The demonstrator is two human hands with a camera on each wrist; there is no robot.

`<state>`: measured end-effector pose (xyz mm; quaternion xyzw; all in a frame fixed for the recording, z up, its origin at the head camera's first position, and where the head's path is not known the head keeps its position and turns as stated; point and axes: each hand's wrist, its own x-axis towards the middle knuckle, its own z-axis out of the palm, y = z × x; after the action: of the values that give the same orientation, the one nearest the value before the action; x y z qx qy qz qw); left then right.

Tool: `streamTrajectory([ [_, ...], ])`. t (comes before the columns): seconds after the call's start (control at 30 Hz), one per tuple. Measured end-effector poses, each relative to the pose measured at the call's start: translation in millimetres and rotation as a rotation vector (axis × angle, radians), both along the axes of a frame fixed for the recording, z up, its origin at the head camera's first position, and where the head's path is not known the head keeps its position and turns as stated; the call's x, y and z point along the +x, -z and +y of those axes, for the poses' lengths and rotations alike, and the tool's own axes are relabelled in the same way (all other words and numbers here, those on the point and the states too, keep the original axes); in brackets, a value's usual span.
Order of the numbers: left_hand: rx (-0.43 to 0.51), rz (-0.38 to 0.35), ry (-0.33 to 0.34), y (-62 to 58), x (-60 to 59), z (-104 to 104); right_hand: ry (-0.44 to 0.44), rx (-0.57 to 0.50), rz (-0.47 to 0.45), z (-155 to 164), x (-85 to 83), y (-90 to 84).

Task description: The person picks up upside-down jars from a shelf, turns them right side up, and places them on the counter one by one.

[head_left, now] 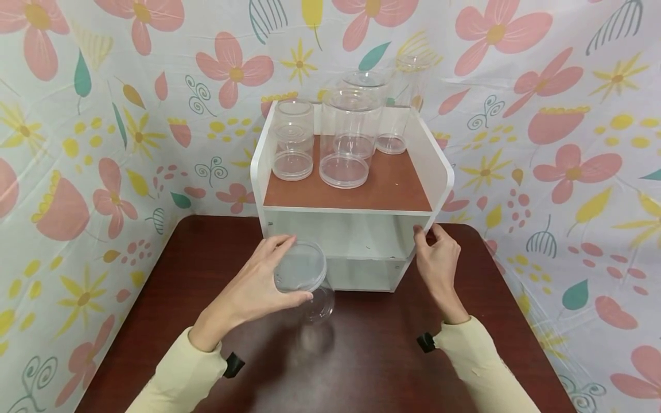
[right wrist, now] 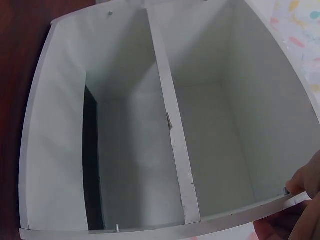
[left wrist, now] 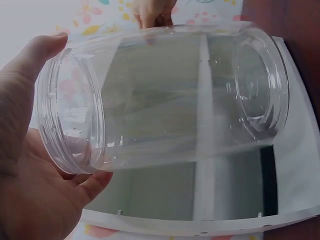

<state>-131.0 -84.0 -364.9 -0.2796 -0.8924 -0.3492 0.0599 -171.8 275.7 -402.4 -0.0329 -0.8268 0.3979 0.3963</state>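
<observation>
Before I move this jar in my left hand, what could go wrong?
Your left hand grips the jar at one end only, so it might slip. Your right hand holds the shelf at its side edge; a tug could shake it and topple the clear containers on top.

Pale cream sleeves (head_left: pixel 172 373) carry a small black block (head_left: pixel 234 365) at each cuff (head_left: pixel 457 332).

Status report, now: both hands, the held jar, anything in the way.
Left hand gripping clear jar by upper end. Right hand holding right edge of shelf. Other jars standing on top. Nothing visible between held jar and shelf.
</observation>
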Motion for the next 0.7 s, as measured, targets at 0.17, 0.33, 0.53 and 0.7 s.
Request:
streamTrajectory([
  [0.17, -0.007, -0.039, 0.008, 10.7, -1.5, 6.3, 0.006, 0.004, 0.005, -0.7, -0.3, 0.6],
  [0.33, -0.037, -0.042, 0.015, 25.0, -2.7, 13.4, 0.018, 0.01, 0.012, -0.9, -0.7, 2.1],
  [0.53, -0.049, -0.019, 0.022, 39.8, -5.4, 18.3, 0.015, 0.015, 0.035, -1.2, -2.2, 4.0],
  [0.7, -0.053, -0.024, 0.033, 48.8, -7.1, 22.4, 0.011, 0.02, 0.053, -1.1, -3.4, 4.6],
])
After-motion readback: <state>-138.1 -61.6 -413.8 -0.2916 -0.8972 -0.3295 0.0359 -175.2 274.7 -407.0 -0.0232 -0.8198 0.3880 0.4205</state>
